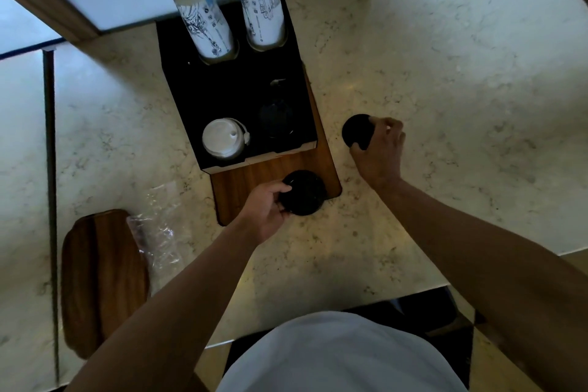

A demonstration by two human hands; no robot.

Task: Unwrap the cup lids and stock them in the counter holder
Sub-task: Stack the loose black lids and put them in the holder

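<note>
A black counter holder [222, 86] stands on a wooden board [251, 178] on the marble counter. Its front left slot holds white lids [222, 137]; its front right slot [276, 118] shows black lids low inside. My left hand [265, 210] grips a stack of black lids [307, 192] over the board's front edge. To the right of the holder, my right hand [380, 149] holds another black lid stack [357, 132] just above the counter. Crumpled clear plastic wrap [159, 229] lies on the counter at the left.
Two tall stacks of printed paper cups [203, 22] [262, 6] stand in the holder's back slots. A second wooden board [101, 280] lies at the front left, partly under the wrap. A wall panel runs behind the holder. The counter's front edge is near my body.
</note>
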